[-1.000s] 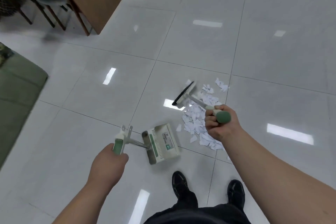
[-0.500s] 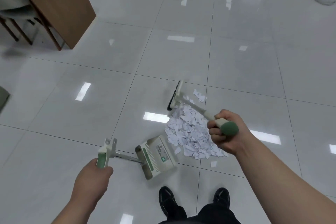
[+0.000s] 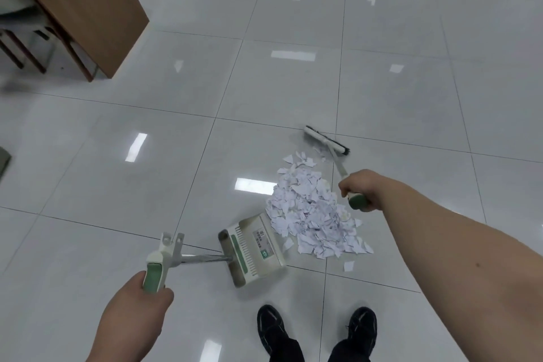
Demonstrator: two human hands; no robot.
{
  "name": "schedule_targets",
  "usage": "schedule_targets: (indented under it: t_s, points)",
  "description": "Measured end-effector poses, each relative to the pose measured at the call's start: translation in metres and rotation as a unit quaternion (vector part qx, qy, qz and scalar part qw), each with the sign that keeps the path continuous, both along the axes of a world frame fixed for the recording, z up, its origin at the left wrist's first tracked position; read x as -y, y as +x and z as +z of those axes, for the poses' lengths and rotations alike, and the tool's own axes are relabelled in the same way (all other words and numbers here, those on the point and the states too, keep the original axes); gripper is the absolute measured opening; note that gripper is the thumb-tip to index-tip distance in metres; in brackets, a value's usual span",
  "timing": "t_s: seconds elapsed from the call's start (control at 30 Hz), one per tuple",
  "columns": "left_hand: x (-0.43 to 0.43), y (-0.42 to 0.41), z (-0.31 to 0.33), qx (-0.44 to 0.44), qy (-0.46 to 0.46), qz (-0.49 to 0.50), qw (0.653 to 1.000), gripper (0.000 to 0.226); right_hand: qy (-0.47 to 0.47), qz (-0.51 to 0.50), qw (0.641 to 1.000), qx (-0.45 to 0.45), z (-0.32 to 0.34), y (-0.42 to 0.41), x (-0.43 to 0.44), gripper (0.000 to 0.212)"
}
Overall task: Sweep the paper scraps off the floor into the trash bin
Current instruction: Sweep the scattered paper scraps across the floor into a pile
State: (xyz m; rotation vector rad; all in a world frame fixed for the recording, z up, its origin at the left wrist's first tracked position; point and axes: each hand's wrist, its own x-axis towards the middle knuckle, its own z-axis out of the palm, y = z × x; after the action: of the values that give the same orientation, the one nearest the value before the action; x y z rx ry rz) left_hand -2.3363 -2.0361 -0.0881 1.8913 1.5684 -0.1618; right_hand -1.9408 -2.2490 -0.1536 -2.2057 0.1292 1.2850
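Note:
A heap of white paper scraps [image 3: 311, 209] lies on the glossy white tile floor. My right hand [image 3: 363, 188] grips the green end of a white broom handle; the broom head [image 3: 326, 139] stands on the floor just beyond the heap. My left hand [image 3: 138, 311] grips the green handle of a white and green dustpan [image 3: 254, 248], whose open mouth sits at the heap's left edge. One stray scrap [image 3: 348, 266] lies apart on the near side. No trash bin is in view.
A wooden desk [image 3: 85, 9] with chairs [image 3: 20, 35] behind it stands at the upper left. My two black shoes [image 3: 317, 329] are at the bottom, close to the dustpan. Plant pots sit along the far edge.
The broom head has swung from the heap's far left to its far right, turning crosswise. The scraps sit in a tighter heap next to the dustpan. My view has tilted up.

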Motion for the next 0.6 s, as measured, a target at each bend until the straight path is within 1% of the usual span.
schedule_targets:
  t_s: [0.17, 0.27, 0.37, 0.5, 0.6]
  points:
    - [0.002, -0.009, -0.006, -0.017, 0.005, 0.033, 0.999, 0.009, -0.039, 0.048, 0.997, -0.035, -0.014, -0.022, 0.010, 0.022]
    - [-0.001, -0.020, -0.006, -0.015, -0.004, 0.060, 0.998, 0.010, -0.067, 0.103, 0.992, -0.042, -0.004, -0.047, 0.026, 0.032]
    - [-0.006, -0.031, -0.009, -0.005, -0.012, 0.080, 0.997, 0.014, -0.089, 0.147, 0.985, -0.031, 0.020, -0.071, 0.044, 0.041]
    - [-0.010, -0.036, -0.016, 0.040, -0.044, 0.131, 0.990, 0.012, -0.078, 0.140, 0.987, -0.001, 0.050, -0.098, 0.060, 0.061]
    - [-0.015, -0.038, -0.025, 0.068, -0.069, 0.160, 0.982, 0.012, -0.068, 0.120, 0.990, 0.017, 0.069, -0.113, 0.059, 0.060]
